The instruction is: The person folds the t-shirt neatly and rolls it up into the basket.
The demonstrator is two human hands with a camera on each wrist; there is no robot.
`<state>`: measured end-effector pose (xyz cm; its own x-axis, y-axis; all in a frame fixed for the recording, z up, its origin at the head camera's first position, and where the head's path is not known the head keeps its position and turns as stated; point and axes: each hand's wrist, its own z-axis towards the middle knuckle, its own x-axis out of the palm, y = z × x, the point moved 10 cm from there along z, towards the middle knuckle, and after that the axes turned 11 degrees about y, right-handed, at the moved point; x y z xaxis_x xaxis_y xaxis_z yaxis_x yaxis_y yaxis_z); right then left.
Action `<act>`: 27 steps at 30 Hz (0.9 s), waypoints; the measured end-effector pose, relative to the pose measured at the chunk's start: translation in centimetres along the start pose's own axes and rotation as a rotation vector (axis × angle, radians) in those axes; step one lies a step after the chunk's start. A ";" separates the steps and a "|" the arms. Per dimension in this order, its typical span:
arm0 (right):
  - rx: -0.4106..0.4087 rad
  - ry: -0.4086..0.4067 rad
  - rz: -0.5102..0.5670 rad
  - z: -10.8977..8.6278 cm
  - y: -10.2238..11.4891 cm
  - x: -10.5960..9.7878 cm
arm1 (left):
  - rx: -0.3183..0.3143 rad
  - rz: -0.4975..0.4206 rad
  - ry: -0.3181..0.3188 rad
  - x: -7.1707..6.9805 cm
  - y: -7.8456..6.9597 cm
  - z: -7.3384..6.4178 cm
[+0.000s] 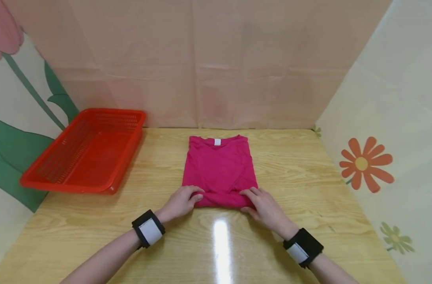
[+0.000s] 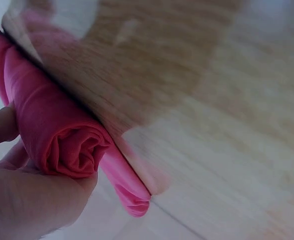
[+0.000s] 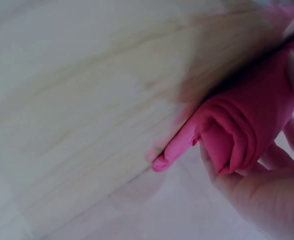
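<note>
A pink T-shirt (image 1: 221, 167) lies on the wooden table with its neckline and white label at the far side. Its near end is rolled up into a thick roll, whose spiral end shows in the left wrist view (image 2: 79, 150) and the right wrist view (image 3: 224, 137). My left hand (image 1: 181, 202) grips the left end of the roll, thumb on the near side and fingers over the top. At the right end, my right hand (image 1: 267, 207) holds the roll between thumb and fingers. The far part of the shirt lies flat.
A red plastic basket (image 1: 98, 157) with slotted sides stands on the left of the wooden table (image 1: 287, 161). A pinkish sheet (image 1: 216, 67) hangs along the back edge, and flower-printed panels (image 1: 389, 118) flank the table.
</note>
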<state>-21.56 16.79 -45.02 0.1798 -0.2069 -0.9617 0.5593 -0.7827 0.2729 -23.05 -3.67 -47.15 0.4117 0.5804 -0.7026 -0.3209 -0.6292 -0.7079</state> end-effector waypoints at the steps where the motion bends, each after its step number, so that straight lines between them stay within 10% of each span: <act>1: -0.004 -0.016 -0.001 0.1 0.1 -0.1 | -0.002 -0.003 0.004 0.0 0.0 0.0; 8: -0.051 0.005 0.109 1.4 -0.9 -0.5 | 0.002 0.197 0.012 0.4 -1.2 -0.3; 19: 0.012 0.372 0.337 4.0 -2.9 1.2 | 0.109 0.664 -0.100 1.0 -3.9 -2.2; 27: -0.068 0.450 0.394 4.7 -2.9 1.3 | 0.160 0.783 -0.196 0.9 -4.3 -2.5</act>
<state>-26.75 16.07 -47.21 0.7005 -0.1932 -0.6870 0.4291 -0.6552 0.6218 -19.20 -1.74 -44.61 -0.1334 0.0928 -0.9867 -0.5769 -0.8168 0.0011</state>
